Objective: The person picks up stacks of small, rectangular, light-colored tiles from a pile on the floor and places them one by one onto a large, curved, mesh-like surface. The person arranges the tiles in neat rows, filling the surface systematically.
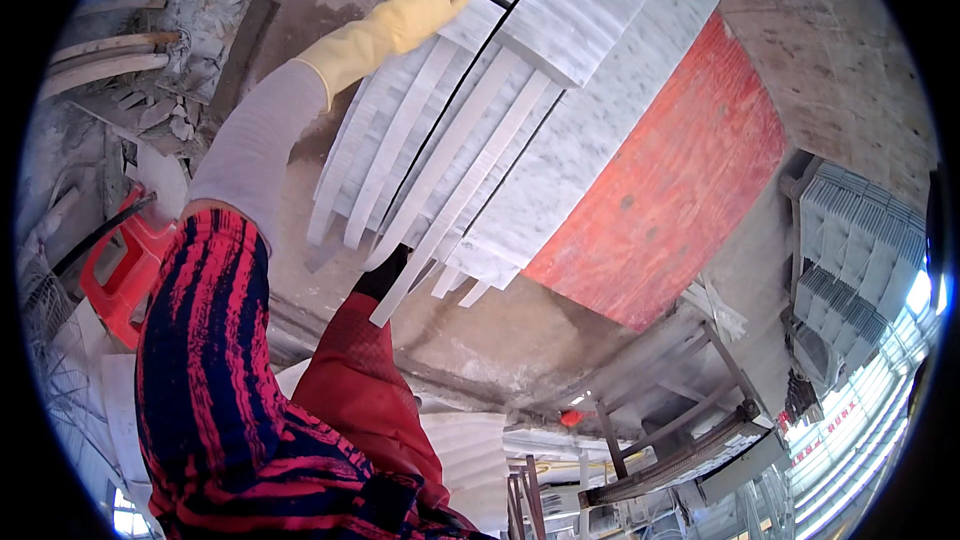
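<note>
The left hand (425, 0), in a yellow rubber glove, lies flat on a stack of white marble slabs (600, 0). Narrow white marble strips (440, 155) fan out beneath the slabs, over a red board (680, 190). A red plastic stool (125, 275) stands on the dusty floor (300, 270) nearby.

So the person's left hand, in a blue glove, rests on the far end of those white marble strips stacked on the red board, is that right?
Not quite. The glove on the left hand is pale yellow, not blue, as the head view shows. The rest holds: that hand rests flat on the far end of the white marble strips, which lie stacked on the red board.
</note>
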Demonstrator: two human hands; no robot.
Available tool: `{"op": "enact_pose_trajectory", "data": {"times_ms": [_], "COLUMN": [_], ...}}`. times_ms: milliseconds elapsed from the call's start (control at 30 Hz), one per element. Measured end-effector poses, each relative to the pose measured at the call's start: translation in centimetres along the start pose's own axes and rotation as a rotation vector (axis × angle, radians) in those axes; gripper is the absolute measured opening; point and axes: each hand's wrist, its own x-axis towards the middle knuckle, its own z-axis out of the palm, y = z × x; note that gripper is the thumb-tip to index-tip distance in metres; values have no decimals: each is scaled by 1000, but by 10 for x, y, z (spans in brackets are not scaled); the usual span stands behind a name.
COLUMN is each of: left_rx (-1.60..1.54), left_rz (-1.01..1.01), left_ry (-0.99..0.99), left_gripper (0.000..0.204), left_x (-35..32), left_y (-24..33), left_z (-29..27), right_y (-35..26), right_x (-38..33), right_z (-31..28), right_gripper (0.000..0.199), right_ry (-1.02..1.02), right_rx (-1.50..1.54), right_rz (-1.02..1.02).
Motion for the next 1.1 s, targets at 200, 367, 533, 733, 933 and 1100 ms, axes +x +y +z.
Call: {"op": "enact_pose_trajectory", "data": {"times_ms": [200, 367, 533, 733, 933, 1100], "left_rx": [-184, -119, -84, -26, -394, -886], "left_rz": [43, 88, 53, -176, -766, -929], "left_ry": [-97, -366, -577, -405, -531, -808], "left_gripper": [102, 114, 122, 115, 85, 113], "left_x": [8, 27, 44, 22, -65, -189], "left_y": [-9, -13, -1, 30, 88, 155], "left_z": [-17, -45, -66, -53, -76, -125], "right_y": [9, 16, 29, 70, 156, 273], "right_x": [1, 1, 6, 17, 14, -10], "right_z": [0, -4, -7, -11, -17, -13], "right_gripper": [50, 51, 53, 55, 57, 58], "right_ry": [-2, -6, 2, 28, 60, 70], "right_rx": [0, -11, 9, 60, 152, 232], "right_rz": [5, -1, -28, -45, 1, 129]}}
